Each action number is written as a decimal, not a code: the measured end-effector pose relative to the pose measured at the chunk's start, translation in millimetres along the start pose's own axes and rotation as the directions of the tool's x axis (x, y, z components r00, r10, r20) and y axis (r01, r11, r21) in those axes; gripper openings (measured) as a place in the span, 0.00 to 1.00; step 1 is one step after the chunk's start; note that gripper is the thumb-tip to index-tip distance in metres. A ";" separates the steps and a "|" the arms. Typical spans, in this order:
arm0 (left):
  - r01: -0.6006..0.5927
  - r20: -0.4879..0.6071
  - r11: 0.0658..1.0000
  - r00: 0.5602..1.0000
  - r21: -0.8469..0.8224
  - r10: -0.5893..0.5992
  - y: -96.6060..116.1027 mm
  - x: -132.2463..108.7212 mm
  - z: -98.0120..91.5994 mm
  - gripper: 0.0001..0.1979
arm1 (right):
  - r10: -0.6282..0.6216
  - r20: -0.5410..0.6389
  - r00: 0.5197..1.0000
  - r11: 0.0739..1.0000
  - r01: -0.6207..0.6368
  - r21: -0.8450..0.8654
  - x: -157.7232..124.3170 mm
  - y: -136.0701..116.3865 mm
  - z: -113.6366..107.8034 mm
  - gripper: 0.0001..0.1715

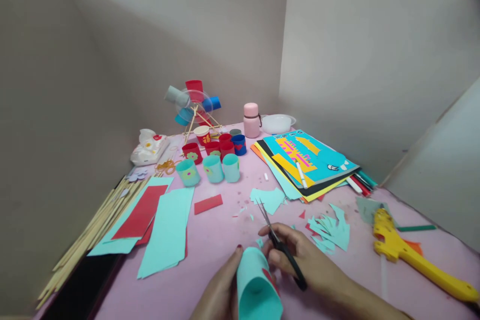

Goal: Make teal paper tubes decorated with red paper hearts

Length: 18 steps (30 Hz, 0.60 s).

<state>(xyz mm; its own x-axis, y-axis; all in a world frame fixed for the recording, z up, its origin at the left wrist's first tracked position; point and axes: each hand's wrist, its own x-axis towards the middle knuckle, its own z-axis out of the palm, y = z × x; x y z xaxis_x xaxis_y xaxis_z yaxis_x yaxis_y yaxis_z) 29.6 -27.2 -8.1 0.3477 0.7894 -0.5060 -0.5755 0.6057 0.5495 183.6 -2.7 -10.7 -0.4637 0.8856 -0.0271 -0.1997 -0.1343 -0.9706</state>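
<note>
My left hand point(222, 287) is wrapped round a light-blue paper tube point(255, 287) at the bottom of the view, its open end turned toward me. A red patch point(270, 280) shows on the tube's right side. In my right hand point(300, 255) are black-handled scissors point(287, 257), their blades pointing up and away, slightly parted. The right fingers are close to the tube's far end; whether they touch it I cannot tell. A small light-blue scrap point(259, 243) shows beside that end.
Light-blue strips point(165, 232) and red paper point(140, 212) lie left, by wooden sticks point(86, 230). Small paper cups point(213, 169) stand mid-table before a stick-and-cup wheel point(194, 105). Right are paper scraps point(330, 227), a coloured-paper stack point(311, 160) and a yellow glue gun point(408, 255). A pink flask point(251, 121) stands behind.
</note>
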 end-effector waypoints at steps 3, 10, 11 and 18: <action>0.091 0.050 0.996 0.995 -0.013 -0.090 6.0 -5.6 2.2 0.26 | -0.011 0.069 0.998 0.998 0.007 0.064 -5.6 -2.7 -0.4 0.39; -0.061 -0.045 0.993 0.997 0.103 0.066 8.3 -21.3 10.1 0.25 | 0.044 0.098 0.994 0.999 -0.043 -0.020 -14.5 -11.3 1.1 0.35; -0.074 -0.036 0.991 0.996 0.110 0.079 7.6 -21.0 8.7 0.25 | 0.043 0.103 0.994 0.999 -0.040 -0.032 -15.1 -12.1 1.0 0.37; -0.151 0.069 0.973 0.988 0.177 0.141 7.5 -23.3 -0.7 0.24 | 0.142 0.102 0.985 0.982 -0.127 -0.141 -19.9 -10.7 -0.2 0.41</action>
<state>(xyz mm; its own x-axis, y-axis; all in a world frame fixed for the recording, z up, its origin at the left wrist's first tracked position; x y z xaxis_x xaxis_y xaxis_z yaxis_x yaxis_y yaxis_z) 16.7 -41.2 7.4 0.3134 0.8719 -0.3761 -0.4816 0.4873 0.7284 195.2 -18.7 0.2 -0.5730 0.8075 -0.1399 -0.0154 -0.1812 -0.9833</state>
